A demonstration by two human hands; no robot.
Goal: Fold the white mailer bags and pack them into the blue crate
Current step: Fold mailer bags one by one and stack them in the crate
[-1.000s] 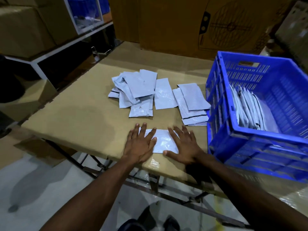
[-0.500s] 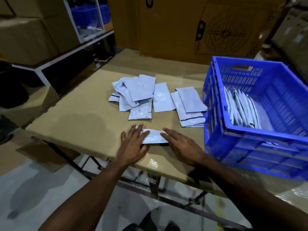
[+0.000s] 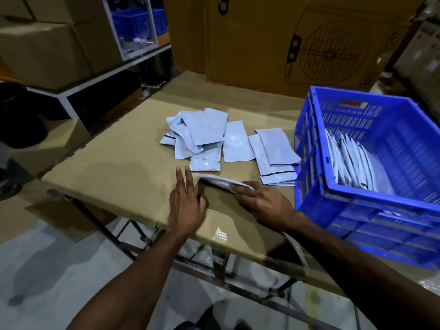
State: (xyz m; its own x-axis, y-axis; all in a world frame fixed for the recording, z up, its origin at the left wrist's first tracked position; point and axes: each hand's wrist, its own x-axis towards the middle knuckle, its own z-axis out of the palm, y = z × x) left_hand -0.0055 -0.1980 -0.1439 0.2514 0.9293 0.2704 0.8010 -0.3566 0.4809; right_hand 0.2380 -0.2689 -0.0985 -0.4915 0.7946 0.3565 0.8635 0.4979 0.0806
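My right hand (image 3: 264,203) pinches the folded mailer bag (image 3: 220,181) at centre frame, its long axis pointing left; the blue crate (image 3: 371,186) stands right. My left hand (image 3: 187,206) is open.

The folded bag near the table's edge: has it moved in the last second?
Yes. The bag has lifted off the table, held by the right hand, nearer the crate.
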